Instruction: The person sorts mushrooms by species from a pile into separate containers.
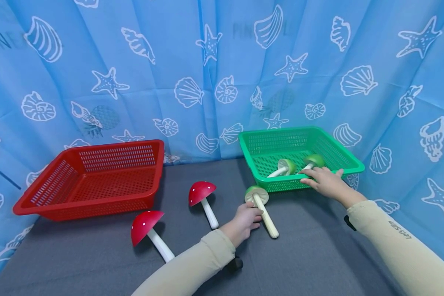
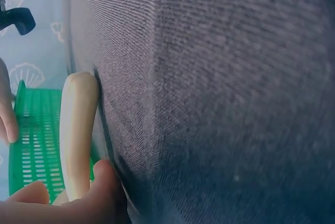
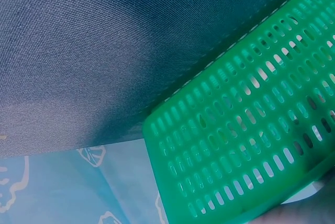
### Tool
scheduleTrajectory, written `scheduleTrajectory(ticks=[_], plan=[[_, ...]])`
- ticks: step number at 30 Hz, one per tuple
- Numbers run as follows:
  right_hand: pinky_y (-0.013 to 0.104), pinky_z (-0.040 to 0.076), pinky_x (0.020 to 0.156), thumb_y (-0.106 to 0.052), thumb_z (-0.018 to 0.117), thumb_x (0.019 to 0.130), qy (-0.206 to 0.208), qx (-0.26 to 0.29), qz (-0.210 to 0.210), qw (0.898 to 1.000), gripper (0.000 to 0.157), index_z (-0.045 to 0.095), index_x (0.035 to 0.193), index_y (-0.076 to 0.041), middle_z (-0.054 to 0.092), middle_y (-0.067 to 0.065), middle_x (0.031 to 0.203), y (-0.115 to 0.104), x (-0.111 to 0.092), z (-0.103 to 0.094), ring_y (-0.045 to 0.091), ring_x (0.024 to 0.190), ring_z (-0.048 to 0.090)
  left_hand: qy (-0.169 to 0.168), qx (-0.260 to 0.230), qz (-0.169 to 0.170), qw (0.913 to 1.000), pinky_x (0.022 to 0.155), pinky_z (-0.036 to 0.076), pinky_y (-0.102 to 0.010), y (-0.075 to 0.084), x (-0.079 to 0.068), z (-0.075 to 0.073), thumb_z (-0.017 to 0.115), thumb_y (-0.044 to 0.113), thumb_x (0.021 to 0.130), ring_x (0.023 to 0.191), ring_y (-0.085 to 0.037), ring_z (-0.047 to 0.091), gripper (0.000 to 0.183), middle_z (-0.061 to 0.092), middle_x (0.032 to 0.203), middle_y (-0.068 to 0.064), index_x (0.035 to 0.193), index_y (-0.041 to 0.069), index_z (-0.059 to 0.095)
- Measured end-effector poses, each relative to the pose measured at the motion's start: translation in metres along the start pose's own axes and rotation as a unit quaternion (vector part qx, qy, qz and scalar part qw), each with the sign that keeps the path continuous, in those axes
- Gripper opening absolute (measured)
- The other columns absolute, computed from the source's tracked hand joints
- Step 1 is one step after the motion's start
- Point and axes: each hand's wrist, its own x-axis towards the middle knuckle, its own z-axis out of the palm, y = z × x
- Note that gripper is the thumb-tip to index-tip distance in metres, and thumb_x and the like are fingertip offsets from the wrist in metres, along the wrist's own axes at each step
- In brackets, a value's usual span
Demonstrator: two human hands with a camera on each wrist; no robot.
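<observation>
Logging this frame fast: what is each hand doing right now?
Left hand: grips the stem of the green mushroom lying on the table.
Right hand: fingers straight, resting on the green basket rim, holding nothing.

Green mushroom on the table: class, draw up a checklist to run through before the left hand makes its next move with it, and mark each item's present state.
1. Left hand is at the green mushroom stem: ok.
2. Fingers fully wrapped round the stem: cannot tell.
3. Mushroom lies flat on the grey table, outside the baskets: ok.
4. Green basket has room beside its two mushrooms: ok.
5. Right hand rests on the basket's front rim: ok.
6. Two red mushrooms lie apart from the left hand: ok.
</observation>
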Motion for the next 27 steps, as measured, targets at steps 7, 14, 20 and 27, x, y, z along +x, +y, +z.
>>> scheduleTrajectory(ticks=[7,14,20,27], plan=[[0.088,0.002,0.084,-0.041,0.050,0.100,-0.002,0.000,-0.005,1.000,0.050,0.054,0.134,-0.004,0.053,0.031,0.127,0.000,0.000,-0.002,0.059,0.118,0.039,0.001,-0.011,-0.019,0.9998,0.089,0.051,-0.045,0.005,-0.007,0.006,0.055,-0.007,0.087,0.096,-0.032,0.061,0.058,0.061,0.107,-0.024,0.141,-0.014,0.033],[0.088,0.001,0.084,-0.040,0.050,0.100,0.000,0.001,-0.005,1.000,0.050,0.054,0.134,-0.004,0.052,0.031,0.128,-0.001,0.000,-0.003,0.059,0.119,0.038,0.001,-0.008,-0.033,0.9994,0.080,0.053,-0.038,0.005,-0.001,0.010,0.056,-0.007,0.090,0.086,-0.024,0.059,0.059,0.060,0.101,-0.018,0.143,-0.011,0.034],[0.088,0.002,0.084,-0.039,0.051,0.100,0.003,-0.005,-0.004,1.000,0.049,0.055,0.133,-0.004,0.053,0.030,0.127,-0.001,0.001,-0.003,0.059,0.118,0.039,0.015,-0.011,-0.040,0.9990,0.070,0.056,-0.030,0.005,0.001,0.013,0.058,-0.011,0.087,0.079,-0.022,0.062,0.060,0.061,0.095,-0.017,0.143,-0.009,0.036],[0.088,0.002,0.085,-0.039,0.052,0.100,0.001,-0.008,0.001,1.000,0.048,0.055,0.134,-0.005,0.053,0.030,0.127,0.000,0.000,-0.001,0.058,0.118,0.039,0.018,-0.025,-0.031,0.9990,0.064,0.055,-0.026,0.004,-0.001,0.011,0.057,-0.013,0.087,0.072,-0.019,0.058,0.059,0.060,0.097,-0.017,0.142,-0.011,0.036]])
